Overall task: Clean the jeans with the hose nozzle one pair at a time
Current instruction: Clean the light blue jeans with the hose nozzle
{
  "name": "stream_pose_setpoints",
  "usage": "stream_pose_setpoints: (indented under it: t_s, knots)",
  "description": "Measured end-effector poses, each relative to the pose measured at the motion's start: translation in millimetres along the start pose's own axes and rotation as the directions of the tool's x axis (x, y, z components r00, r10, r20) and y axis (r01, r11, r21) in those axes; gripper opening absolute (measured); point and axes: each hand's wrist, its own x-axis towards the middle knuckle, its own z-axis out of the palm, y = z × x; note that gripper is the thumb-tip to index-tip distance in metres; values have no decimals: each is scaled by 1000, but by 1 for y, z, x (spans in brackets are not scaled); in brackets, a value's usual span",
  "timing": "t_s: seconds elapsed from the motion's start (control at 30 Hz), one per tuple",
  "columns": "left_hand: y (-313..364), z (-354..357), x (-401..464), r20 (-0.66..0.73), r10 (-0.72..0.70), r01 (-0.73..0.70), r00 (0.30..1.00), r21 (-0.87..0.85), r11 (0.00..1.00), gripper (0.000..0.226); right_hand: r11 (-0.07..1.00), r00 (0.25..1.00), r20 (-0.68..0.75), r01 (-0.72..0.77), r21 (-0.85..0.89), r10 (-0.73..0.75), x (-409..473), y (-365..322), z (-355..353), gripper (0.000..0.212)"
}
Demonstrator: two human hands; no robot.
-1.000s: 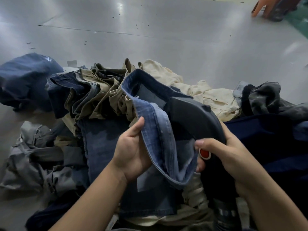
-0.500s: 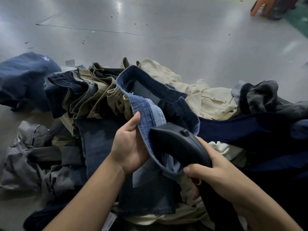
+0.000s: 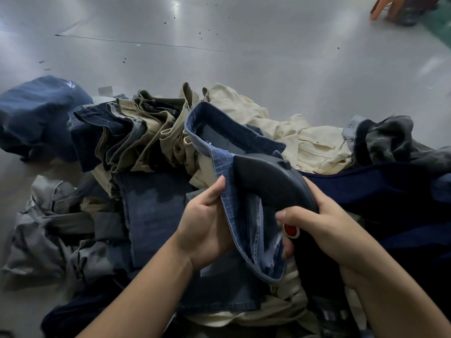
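Note:
A pair of blue jeans (image 3: 227, 167) lies on top of a clothes pile, its waistband held open. My left hand (image 3: 207, 223) grips the lighter inner edge of that waistband, thumb pointing up. My right hand (image 3: 324, 230) grips the black hose nozzle (image 3: 271, 181) by its handle, beside a red button (image 3: 291, 231). The nozzle's head points up and left into the open waistband. The ribbed hose (image 3: 329, 315) runs down below my right wrist.
A heap of trousers surrounds the jeans: khaki and dark pairs (image 3: 136, 128) at the left, a cream pair (image 3: 305, 140) behind, navy cloth (image 3: 380, 191) at the right, grey ones (image 3: 48, 228) at the lower left. A blue bundle (image 3: 36, 113) lies far left on the grey floor (image 3: 244, 45).
The nozzle dipped low half a second ago and has since risen and turned, its head again inside the waistband, the red button showing. My left hand kept its grip.

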Motion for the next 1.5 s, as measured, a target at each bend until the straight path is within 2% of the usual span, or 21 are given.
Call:
stream_pose_setpoints:
  t_s: [0.13,0.2,0.3,0.4,0.53,0.6,0.67,0.7,0.8,0.9,0.97,1.07,1.23,1.5]
  knots:
    - [-8,2,-3,-73,-4,8,997,47,999,46,998,996,-92,24,52,-19,5,-3,-8,41]
    - [-9,-5,1,-194,113,-104,974,59,993,36,997,995,-97,45,67,-38,3,-4,-12,39]
    - [5,-18,8,-403,270,-232,874,141,962,27,999,998,-30,47,27,-46,-2,-3,-11,48]
    - [24,-28,5,-391,233,-203,890,118,972,27,999,999,16,29,-17,-28,-8,0,-5,48]
    - [34,-33,5,-440,222,-107,870,270,957,41,1000,997,78,0,-29,2,-15,2,4,50]
    - [37,-35,6,-497,313,-126,809,373,919,41,1000,994,106,8,-26,-5,-18,4,8,55]
    - [41,-36,7,-482,443,-192,756,484,854,31,999,992,129,15,-36,-10,-21,6,9,60]
    - [42,-35,6,-461,472,-226,751,491,841,30,999,991,136,19,-47,-12,-22,8,9,61]
    - [38,-30,6,-410,443,-297,798,371,880,29,997,990,144,16,-77,-4,-25,12,9,64]
    - [32,-22,7,-338,356,-303,871,202,931,45,997,987,159,4,-83,9,-27,16,12,66]
    - [26,-19,8,-279,337,-310,899,138,941,43,997,986,167,-8,-82,22,-26,18,16,65]
    - [17,-18,9,-236,220,-208,947,74,975,53,996,991,132,-23,-83,34,-24,20,18,64]
    - [13,-19,6,-158,104,-88,982,109,990,61,998,996,83,-33,-47,37,-24,17,22,64]
    - [3,-18,-1,-157,68,-48,985,122,991,53,1000,999,7,-31,-3,31,-12,6,20,56]
